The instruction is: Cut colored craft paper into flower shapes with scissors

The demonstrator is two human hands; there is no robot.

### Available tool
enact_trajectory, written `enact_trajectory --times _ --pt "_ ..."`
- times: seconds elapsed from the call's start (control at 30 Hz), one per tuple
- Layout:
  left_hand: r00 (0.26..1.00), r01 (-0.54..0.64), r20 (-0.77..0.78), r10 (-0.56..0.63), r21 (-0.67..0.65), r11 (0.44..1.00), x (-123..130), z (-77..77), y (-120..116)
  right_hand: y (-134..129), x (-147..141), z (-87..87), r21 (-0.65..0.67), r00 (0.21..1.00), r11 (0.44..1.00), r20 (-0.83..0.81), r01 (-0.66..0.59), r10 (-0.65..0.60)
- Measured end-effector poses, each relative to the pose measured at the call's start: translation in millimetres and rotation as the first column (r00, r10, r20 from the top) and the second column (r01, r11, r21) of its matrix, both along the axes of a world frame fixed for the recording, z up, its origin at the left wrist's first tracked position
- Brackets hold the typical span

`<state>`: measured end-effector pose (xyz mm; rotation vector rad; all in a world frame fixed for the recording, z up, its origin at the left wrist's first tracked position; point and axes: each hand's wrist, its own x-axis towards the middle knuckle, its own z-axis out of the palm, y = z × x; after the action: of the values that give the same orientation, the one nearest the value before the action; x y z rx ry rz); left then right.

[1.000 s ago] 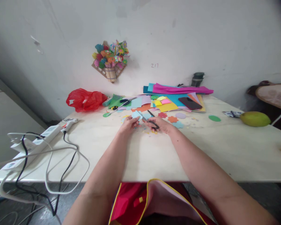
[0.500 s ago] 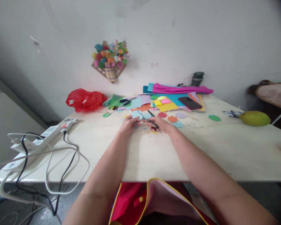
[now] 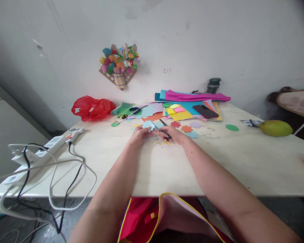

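In the middle of the table, my left hand (image 3: 140, 134) pinches a light blue paper piece (image 3: 148, 125) with a scalloped edge. My right hand (image 3: 173, 134) is closed around the dark handles of a pair of scissors (image 3: 165, 134), whose blades point up and left at the paper's right edge. Small paper scraps (image 3: 166, 143) lie under both hands. Just beyond and to the right are a red paper flower (image 3: 175, 124), an orange paper flower (image 3: 186, 129), a light blue one (image 3: 192, 134) and a lilac oval (image 3: 195, 125).
Coloured sheets (image 3: 182, 115) and a phone (image 3: 205, 111) lie at the back. A red plastic bag (image 3: 93, 108) and other scissors (image 3: 139, 109) are back left. Power strips (image 3: 44, 156) with cables occupy the left side; a green-yellow fruit (image 3: 276, 128) lies right.
The light blue paper has turned slightly in my left hand and shows more of its scalloped edge. The scissors in my right hand have shifted a little, their blades now nearer the paper's edge.
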<state>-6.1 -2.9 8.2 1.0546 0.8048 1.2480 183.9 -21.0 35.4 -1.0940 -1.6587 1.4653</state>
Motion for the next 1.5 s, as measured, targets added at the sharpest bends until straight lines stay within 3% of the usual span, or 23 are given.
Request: enact_trajectory --times 0.37,0.63,1.1,1.5 --pt "0.999 0.002 -0.053 -0.001 0.008 1.000 0 0.0 0 -3 0 4.1 0.007 1.000 1.000 0.002 0.030 -0.030" --pt "0.992 -0.123 -0.003 0.124 0.064 0.990 0 1.6 0 4 1 -5.7 -0.001 0.999 1.000 -0.044 0.002 -0.002" --pt "0.999 -0.028 -0.018 0.029 0.039 0.999 1 0.4 1 4 0 -4.0 -0.015 0.999 1.000 -0.053 -0.005 0.004" --pt "0.999 -0.046 -0.026 0.046 0.023 0.999 1 1.0 0 6 1 -7.5 0.006 0.999 1.000 -0.047 -0.021 0.021"
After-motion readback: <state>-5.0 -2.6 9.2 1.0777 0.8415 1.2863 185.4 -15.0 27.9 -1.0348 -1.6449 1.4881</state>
